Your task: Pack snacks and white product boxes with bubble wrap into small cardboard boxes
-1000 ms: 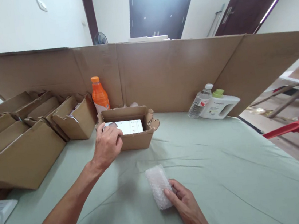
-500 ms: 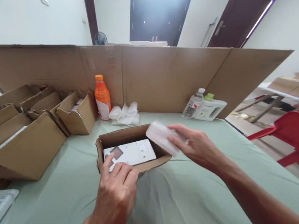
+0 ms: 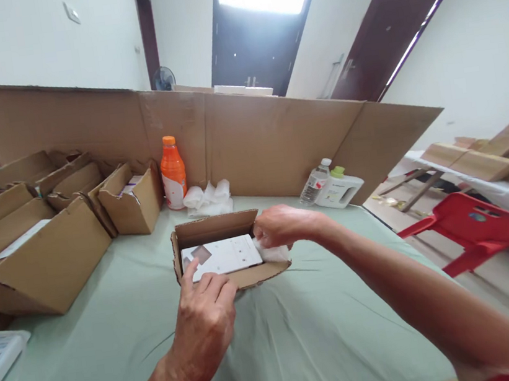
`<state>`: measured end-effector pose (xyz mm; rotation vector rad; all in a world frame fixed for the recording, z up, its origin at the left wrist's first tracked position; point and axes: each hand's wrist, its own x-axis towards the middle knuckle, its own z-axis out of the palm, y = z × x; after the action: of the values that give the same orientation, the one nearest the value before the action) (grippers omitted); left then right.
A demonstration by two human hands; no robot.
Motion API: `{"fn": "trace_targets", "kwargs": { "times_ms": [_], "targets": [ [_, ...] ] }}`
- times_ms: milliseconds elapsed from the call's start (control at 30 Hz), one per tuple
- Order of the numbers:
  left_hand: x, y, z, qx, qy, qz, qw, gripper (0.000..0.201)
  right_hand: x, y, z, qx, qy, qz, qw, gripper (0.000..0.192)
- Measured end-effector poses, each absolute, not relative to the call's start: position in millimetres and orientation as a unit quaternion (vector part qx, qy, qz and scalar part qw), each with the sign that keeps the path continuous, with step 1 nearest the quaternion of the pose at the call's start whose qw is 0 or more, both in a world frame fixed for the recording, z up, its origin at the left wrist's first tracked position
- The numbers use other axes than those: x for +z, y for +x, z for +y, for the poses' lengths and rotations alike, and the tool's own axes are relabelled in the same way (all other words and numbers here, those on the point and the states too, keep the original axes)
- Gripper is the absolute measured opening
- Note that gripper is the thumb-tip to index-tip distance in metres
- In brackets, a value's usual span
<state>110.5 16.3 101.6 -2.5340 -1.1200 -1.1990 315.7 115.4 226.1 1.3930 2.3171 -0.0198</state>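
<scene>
A small open cardboard box point(image 3: 248, 277) sits on the green-covered table point(image 3: 324, 331) in front of me. A flat white carton point(image 3: 223, 256) lies inside it. My left hand point(image 3: 206, 322) rests on the box's near wall, its thumb over the rim onto the white carton. My right hand point(image 3: 280, 226) is closed around a bubble-wrapped packet point(image 3: 275, 254) and presses it into the right end of the box, beside the white carton. Most of the packet is hidden by my fingers.
A tall cardboard screen point(image 3: 276, 137) stands along the table's far side. Several open boxes point(image 3: 41, 243) are stacked at the left. An orange bottle point(image 3: 172, 173), white wrapping point(image 3: 208, 198), a clear bottle point(image 3: 312, 183) and a white jug point(image 3: 339, 189) stand at the back. A red chair point(image 3: 470, 228) is right.
My left hand pulled the small box closer. My right hand lifted the bubble-wrapped packet off the table, carried it over the box and pushed it down into the right end.
</scene>
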Motion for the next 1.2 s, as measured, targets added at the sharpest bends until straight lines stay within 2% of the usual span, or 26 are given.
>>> {"fn": "trace_targets", "kwargs": {
  "times_ms": [100,300,533,667,833,1000,1133,1200],
  "targets": [
    [101,110,16,-0.401,-0.839,-0.364,0.049,0.025,226,319,119,-0.061,0.488,0.844,0.216,0.017],
    [101,110,14,-0.412,-0.831,-0.372,0.046,0.024,214,316,123,-0.087,0.534,0.814,0.211,0.023],
    [101,106,12,-0.415,-0.836,-0.358,0.032,0.022,209,342,125,-0.186,0.529,0.822,0.100,0.025],
    [100,106,12,-0.419,-0.834,-0.358,0.033,0.021,204,348,125,-0.235,0.518,0.817,0.091,0.025],
    [97,105,11,-0.416,-0.837,-0.355,0.026,0.021,198,349,128,-0.205,0.533,0.819,0.058,0.023],
    [97,105,11,-0.418,-0.835,-0.357,0.034,0.022,183,335,125,-0.149,0.566,0.807,0.076,0.022],
    [97,104,11,-0.418,-0.838,-0.351,0.019,0.022,188,344,117,-0.196,0.556,0.807,0.046,0.045],
    [97,104,11,-0.420,-0.837,-0.352,0.016,0.023,190,349,115,-0.191,0.565,0.801,0.038,0.047]
  ]
}}
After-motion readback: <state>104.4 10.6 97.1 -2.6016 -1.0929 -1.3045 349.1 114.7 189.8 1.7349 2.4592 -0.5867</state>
